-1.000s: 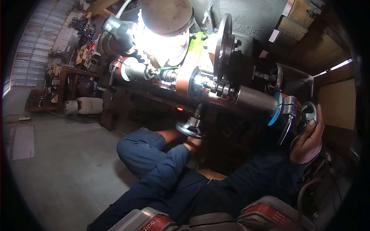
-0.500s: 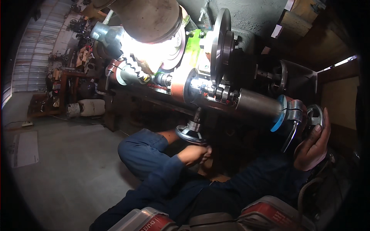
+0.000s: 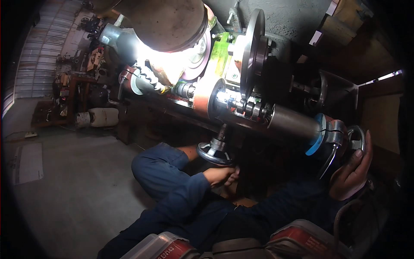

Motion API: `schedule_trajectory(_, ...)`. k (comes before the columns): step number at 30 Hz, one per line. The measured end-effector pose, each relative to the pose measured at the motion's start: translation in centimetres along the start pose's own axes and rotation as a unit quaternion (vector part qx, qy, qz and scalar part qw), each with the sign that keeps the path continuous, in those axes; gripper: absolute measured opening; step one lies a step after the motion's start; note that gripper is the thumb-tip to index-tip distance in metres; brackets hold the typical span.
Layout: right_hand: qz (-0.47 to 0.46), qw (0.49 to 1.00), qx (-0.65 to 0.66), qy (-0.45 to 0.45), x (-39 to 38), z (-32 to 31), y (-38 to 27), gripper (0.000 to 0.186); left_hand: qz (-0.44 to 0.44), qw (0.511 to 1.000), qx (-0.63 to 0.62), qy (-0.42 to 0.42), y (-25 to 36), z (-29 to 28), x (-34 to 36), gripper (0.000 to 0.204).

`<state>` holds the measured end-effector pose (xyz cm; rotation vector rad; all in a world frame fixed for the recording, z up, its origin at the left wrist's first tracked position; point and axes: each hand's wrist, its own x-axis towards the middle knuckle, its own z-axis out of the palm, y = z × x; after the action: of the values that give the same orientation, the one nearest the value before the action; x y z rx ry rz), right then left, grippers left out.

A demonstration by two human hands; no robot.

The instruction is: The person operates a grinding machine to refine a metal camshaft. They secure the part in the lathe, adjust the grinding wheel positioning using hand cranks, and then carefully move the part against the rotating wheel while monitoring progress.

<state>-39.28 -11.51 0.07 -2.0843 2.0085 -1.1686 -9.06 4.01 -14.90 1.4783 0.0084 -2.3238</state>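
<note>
My left hand [image 3: 222,176] is closed in a fist at the lower right rim of a chrome handwheel [image 3: 214,154] under the machine's front; whatever grip is inside the fist is hidden. On the right, my right hand [image 3: 351,175] holds the rim of a smaller handwheel [image 3: 357,138], thumb on the near side. This wheel sits at the end of a grey steel cylinder [image 3: 293,122] with a blue ring [image 3: 318,134] and a clamp lever [image 3: 330,160]. Between the cylinder and an orange-brown collar [image 3: 202,101] lies a shiny lobed shaft [image 3: 250,108], brightly lit.
Above the shaft stand a large metal disc [image 3: 253,52] and a round dark housing [image 3: 166,23]. A ribbed flexible hose [image 3: 151,75] reaches in at left. Another handwheel [image 3: 321,90] sits behind. A white-and-grey cylinder [image 3: 103,117] lies on the floor near a cluttered bench [image 3: 79,80].
The view has shifted slightly, so the machine sits a little lower and farther right. Both hands stay at their handwheels; my left hand sits slightly farther right in the picture.
</note>
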Motion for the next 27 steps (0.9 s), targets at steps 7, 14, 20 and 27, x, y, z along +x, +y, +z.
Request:
schedule_trajectory(7, 0.019, 0.999, 0.043, 0.004, -0.3, 0.1, 0.3, 0.038, 0.099, 0.983, -0.03, 0.151, 2.8, -3.4, -6.7, 0.008)
schedule_trajectory(14, 0.013, 0.999, 0.038, -0.01, -0.3, -0.1, -0.1, 0.039, 0.315, 0.919, 0.164, 0.169, -2.9, -12.8, 3.9, 0.013)
schedule_trajectory(20, -0.02, 0.999, -0.031, -0.003, -0.1, -0.6, -0.6, 0.038, 0.099, 0.957, 0.255, 0.097, -2.9, -7.7, 7.1, 0.02)
schedule_trajectory(27, -0.03, 0.999, -0.018, 0.0, 0.1, 0.0, -0.5, 0.036, 0.053, 0.974, -0.106, -0.194, -0.5, -1.4, -1.6, 0.009)
